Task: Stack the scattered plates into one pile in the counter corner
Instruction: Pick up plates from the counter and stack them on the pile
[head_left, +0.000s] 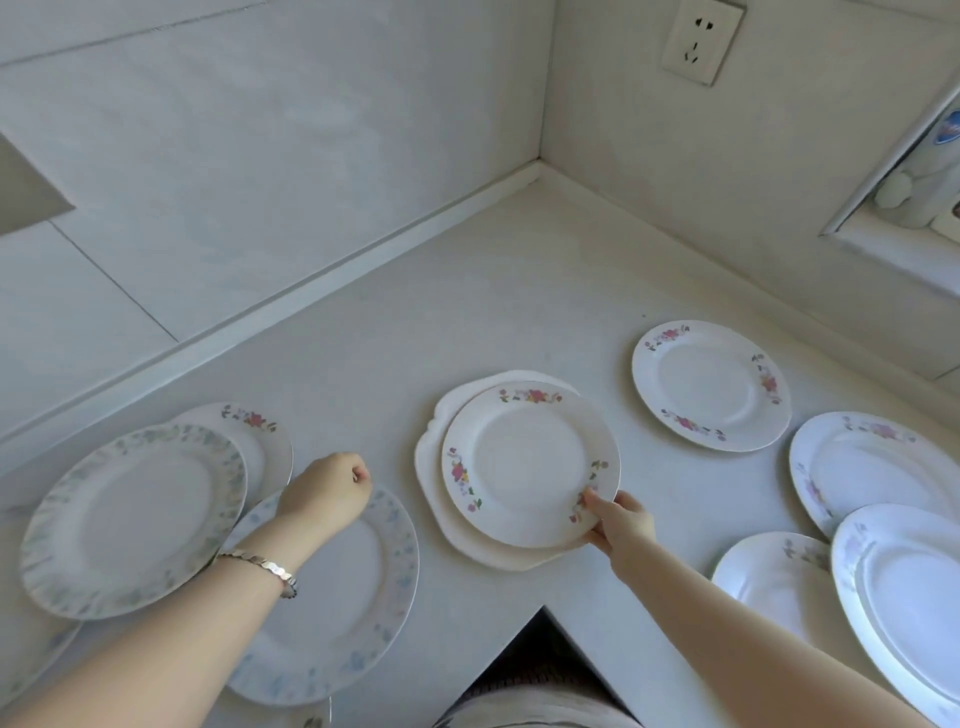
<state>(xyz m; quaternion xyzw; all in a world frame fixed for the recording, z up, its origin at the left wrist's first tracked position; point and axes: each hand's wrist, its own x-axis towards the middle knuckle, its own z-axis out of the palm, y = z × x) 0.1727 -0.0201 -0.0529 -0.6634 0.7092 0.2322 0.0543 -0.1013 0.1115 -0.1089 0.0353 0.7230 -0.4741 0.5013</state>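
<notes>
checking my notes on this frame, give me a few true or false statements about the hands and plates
1. The right hand pinches the rim of the pink-flowered plate. True.
2. That plate lies on top of a plain white plate. True.
3. The left hand holds a plate. False: its fingers are curled and hold nothing, above a blue-rimmed plate.
4. A pile of plates stands in the corner of the counter. False: the plates all lie nearer the person.
5. The bracelet is on the right wrist. False: it is on the left wrist.

Bare counter (467, 291) reaches the corner; plates (710, 384) crowd the near edge.
</notes>
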